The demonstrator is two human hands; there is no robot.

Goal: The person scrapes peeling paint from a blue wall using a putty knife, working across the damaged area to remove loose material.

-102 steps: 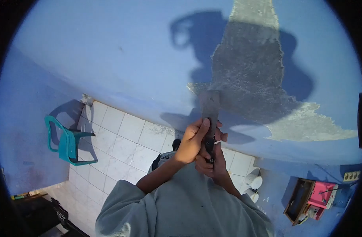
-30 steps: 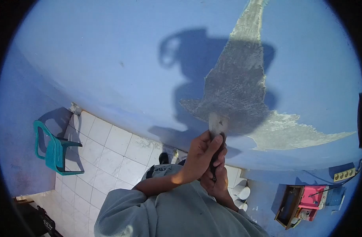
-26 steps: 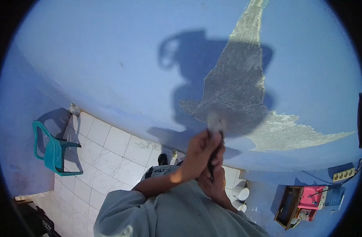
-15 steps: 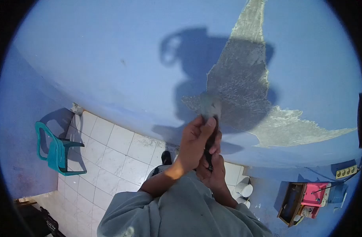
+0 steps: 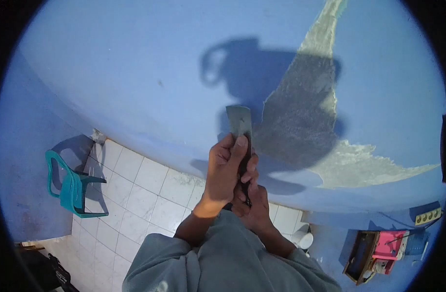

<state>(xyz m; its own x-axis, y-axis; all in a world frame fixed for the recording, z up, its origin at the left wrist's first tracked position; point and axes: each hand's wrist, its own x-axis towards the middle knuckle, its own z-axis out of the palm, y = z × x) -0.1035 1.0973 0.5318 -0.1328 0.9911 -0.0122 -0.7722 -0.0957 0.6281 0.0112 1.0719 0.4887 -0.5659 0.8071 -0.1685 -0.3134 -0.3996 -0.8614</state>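
A putty knife (image 5: pixel 239 118) with a flat grey blade and dark handle points up at the blue wall (image 5: pixel 135 58). My left hand (image 5: pixel 222 171) is closed round its upper handle, thumb lying along the base of the blade. Lower down, my right hand (image 5: pixel 254 207) grips the handle's end. The blade overlaps blue paint, just left of a rough grey patch (image 5: pixel 301 104) where the paint is off. That patch narrows towards the top and spreads into a jagged strip on the right. A dark shadow falls across paint and patch.
On the left, a teal plastic chair (image 5: pixel 70 187) stands on white floor tiles (image 5: pixel 140 187). At the lower right are a white bucket (image 5: pixel 303 238), a wooden drawer-like box (image 5: pixel 361 255), a pink container (image 5: pixel 388 245) and a power strip (image 5: pixel 428 216). A dark bag (image 5: pixel 60 272) lies at lower left.
Both hands have shifted left and slightly up with the putty knife. Its blade has moved from the grey patch's left edge onto the blue paint beside it.
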